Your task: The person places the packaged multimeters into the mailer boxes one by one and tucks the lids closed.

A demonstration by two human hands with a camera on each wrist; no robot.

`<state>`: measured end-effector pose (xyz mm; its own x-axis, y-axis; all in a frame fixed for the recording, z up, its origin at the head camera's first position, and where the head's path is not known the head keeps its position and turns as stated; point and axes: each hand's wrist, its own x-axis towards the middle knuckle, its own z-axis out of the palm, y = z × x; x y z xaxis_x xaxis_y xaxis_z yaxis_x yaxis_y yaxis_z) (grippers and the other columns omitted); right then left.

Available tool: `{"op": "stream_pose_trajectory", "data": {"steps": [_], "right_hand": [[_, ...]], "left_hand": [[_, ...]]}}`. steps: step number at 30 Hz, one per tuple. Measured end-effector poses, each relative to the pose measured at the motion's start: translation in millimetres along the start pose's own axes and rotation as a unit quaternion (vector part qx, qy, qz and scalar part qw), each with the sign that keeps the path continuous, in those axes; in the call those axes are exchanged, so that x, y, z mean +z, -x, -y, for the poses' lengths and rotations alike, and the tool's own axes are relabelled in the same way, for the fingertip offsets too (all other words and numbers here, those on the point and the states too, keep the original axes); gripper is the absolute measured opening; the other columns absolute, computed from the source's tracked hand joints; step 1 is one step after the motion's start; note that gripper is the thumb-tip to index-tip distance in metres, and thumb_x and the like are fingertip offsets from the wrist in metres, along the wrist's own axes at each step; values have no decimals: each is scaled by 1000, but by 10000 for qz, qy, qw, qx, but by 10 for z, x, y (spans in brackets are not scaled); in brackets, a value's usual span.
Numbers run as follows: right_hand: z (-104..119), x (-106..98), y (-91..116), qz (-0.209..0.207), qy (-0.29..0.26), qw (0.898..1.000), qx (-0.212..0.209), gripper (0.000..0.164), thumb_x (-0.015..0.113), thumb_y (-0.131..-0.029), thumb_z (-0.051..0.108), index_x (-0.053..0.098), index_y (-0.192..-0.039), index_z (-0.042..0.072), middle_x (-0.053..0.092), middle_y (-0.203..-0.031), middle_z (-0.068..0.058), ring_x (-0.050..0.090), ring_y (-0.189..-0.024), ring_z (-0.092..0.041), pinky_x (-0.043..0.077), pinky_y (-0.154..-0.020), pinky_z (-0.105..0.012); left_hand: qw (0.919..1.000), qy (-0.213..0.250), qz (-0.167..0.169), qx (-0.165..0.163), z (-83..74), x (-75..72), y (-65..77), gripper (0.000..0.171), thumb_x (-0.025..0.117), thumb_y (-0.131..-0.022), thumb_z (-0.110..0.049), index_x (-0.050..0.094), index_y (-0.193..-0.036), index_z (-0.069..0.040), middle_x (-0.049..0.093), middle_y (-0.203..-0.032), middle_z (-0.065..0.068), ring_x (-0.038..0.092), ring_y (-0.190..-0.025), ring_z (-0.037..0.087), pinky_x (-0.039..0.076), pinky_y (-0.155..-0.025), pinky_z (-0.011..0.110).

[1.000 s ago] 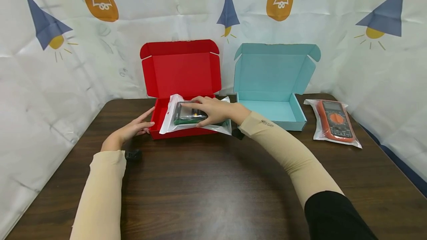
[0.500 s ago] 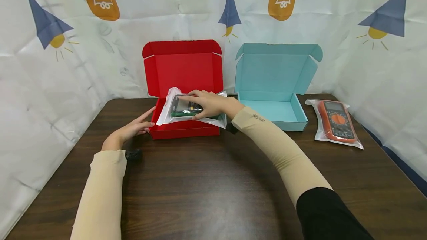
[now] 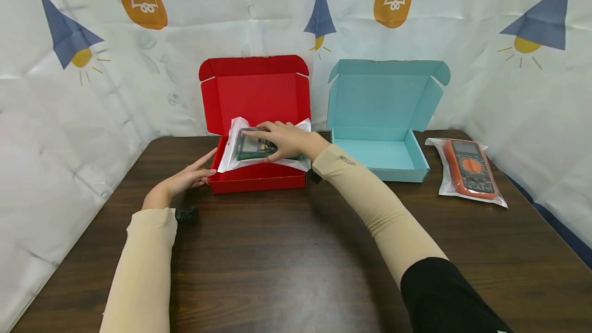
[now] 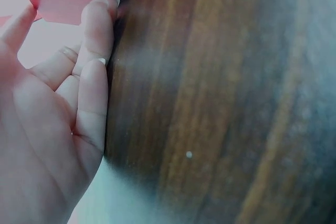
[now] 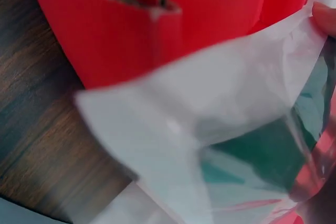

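My right hand (image 3: 285, 140) grips a green multimeter (image 3: 250, 145) from above, its thumb on the near side. The meter lies in a clear plastic bag with white edges (image 5: 178, 98). It overlaps the open red box (image 3: 256, 184), and in the right wrist view the bag's corner reaches past the box wall. My left hand (image 3: 187, 179) touches the left wall of that box with fingers extended. The left wrist view shows its fingers (image 4: 94, 93) resting low by the tabletop. Part of the meter is hidden under my right hand.
Right of the red box stands an open light-blue box (image 3: 400, 173). An orange multimeter (image 3: 473, 168) in a clear bag lies near the right edge of the dark wooden table (image 3: 268, 256). A patterned white cloth (image 3: 273, 35) hangs behind.
My right hand has moved the bagged multimeter up and slightly left, from over the red box's front wall to farther back over it. My left hand has stayed at the box's left wall.
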<state>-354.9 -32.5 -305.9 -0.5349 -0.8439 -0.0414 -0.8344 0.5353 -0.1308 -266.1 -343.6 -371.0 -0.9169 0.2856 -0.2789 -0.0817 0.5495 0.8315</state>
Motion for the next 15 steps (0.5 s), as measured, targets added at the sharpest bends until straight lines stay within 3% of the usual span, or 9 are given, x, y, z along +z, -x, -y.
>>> {"op": "stream_pose_trajectory", "data": {"steps": [8, 15], "right_hand": [[91, 51, -87, 44, 119, 9999, -90, 98, 80, -88, 40, 20, -165, 33, 29, -163, -6, 34, -141, -25, 33, -116, -48], [112, 137, -121, 190, 259, 9995, 37, 100, 81, -86, 44, 20, -164, 38, 30, -163, -3, 35, -142, -22, 34, -115, -45]], "left_hand": [[10000, 38, 5, -38, -5, -22, 40, 87, 51, -101, -39, -7, -165, -28, -1, -167, 26, 24, -143, 46, 33, -113, 56], [10000, 76, 49, -30, -25, 13, 28, 88, 52, -100, -40, -7, -165, -30, -2, -168, 24, 25, -143, 48, 28, -116, 62]]}}
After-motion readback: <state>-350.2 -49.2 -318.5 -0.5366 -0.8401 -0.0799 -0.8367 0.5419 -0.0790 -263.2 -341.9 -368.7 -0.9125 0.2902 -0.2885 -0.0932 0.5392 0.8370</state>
